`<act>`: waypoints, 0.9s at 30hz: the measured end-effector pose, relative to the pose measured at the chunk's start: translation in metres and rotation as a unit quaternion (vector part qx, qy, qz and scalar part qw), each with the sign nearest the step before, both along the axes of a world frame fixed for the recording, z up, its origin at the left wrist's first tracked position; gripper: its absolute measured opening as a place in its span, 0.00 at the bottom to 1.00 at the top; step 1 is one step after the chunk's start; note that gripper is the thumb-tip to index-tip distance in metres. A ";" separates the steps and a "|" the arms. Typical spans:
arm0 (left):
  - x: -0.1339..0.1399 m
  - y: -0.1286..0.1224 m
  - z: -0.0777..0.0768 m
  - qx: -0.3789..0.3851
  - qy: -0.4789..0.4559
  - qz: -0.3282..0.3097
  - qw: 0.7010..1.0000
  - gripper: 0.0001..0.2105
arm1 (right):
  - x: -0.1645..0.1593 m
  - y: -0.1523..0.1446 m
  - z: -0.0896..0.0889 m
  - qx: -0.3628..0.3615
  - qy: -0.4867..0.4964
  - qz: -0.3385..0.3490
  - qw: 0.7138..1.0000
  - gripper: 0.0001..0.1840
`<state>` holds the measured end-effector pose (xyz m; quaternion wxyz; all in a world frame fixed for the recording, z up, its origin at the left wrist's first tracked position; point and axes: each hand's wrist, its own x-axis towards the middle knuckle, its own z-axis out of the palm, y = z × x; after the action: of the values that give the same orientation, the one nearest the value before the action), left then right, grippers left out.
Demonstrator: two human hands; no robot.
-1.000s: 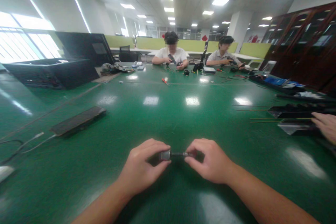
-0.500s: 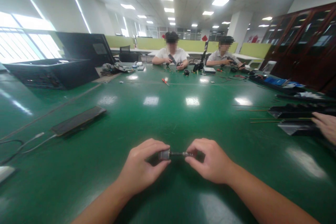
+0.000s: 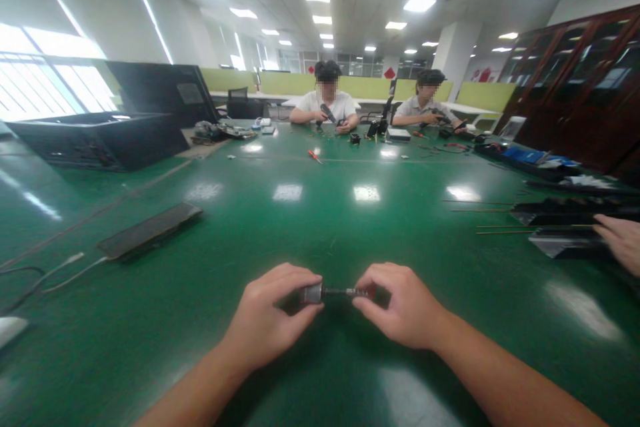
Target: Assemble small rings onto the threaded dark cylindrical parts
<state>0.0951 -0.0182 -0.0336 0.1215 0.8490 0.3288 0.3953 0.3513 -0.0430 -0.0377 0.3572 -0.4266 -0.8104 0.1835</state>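
Between my hands, just above the green table, is a small grey metal part (image 3: 313, 293) that looks like a little motor. A thin dark shaft (image 3: 336, 291) runs level from it to the right and ends in a ribbed tip (image 3: 358, 293). My left hand (image 3: 267, 313) grips the grey body between thumb and fingers. The thumb and forefinger of my right hand (image 3: 405, 307) close around the tip end; how firmly they touch it is hard to see.
A dark flat bar (image 3: 150, 230) with a white cable lies on the green table (image 3: 280, 233) at left. Black channels (image 3: 565, 242) with thin rods lie at right, beside another person's hand (image 3: 620, 240). Farther off are a red screwdriver (image 3: 315, 156), a black case (image 3: 100, 140) and two people.
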 end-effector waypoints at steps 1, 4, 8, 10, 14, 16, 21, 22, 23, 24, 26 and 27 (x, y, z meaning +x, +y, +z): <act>0.000 0.000 0.000 0.000 -0.002 0.000 1.000 0.13 | 0.000 0.000 0.000 0.000 0.000 -0.001 1.000 0.03; -0.001 0.000 0.001 0.001 -0.006 -0.004 1.000 0.14 | 0.001 0.000 0.000 0.002 0.002 -0.003 1.000 0.03; 0.000 0.000 0.001 0.002 -0.008 -0.006 1.000 0.13 | 0.001 0.000 0.000 0.001 0.000 -0.005 1.000 0.03; 0.000 0.000 0.001 0.000 -0.006 -0.006 1.000 0.13 | 0.001 0.001 0.000 0.003 0.000 -0.006 1.000 0.03; -0.002 0.001 0.002 0.005 -0.002 0.014 1.000 0.12 | 0.001 0.000 0.000 0.003 0.003 -0.012 1.000 0.03; -0.005 0.003 0.004 0.006 0.000 0.049 0.999 0.11 | 0.001 0.000 0.000 0.001 0.001 -0.012 1.000 0.03; -0.015 0.013 0.003 -0.092 -0.021 0.178 0.980 0.18 | 0.000 0.000 -0.001 -0.008 -0.004 -0.001 1.000 0.03; -0.018 0.016 0.002 -0.122 -0.046 0.188 0.973 0.21 | -0.001 0.000 -0.001 -0.008 -0.003 0.000 1.000 0.03; -0.022 0.020 0.002 -0.149 -0.071 0.194 0.967 0.25 | -0.001 0.000 -0.002 -0.007 -0.002 0.001 1.000 0.03; -0.027 0.023 0.003 -0.167 -0.086 0.199 0.962 0.28 | -0.001 0.000 -0.002 -0.007 -0.002 0.001 1.000 0.03; -0.043 0.030 0.007 -0.176 -0.076 0.228 0.955 0.31 | -0.001 0.001 -0.003 -0.006 -0.001 0.003 1.000 0.03; -0.053 0.032 0.010 -0.176 -0.055 0.252 0.950 0.31 | -0.001 0.001 -0.003 -0.006 -0.002 0.005 1.000 0.03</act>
<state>0.0420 0.0142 -0.0235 0.1834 0.6807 0.5891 0.3949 0.3503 -0.0419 -0.0410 0.3524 -0.4254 -0.8117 0.1896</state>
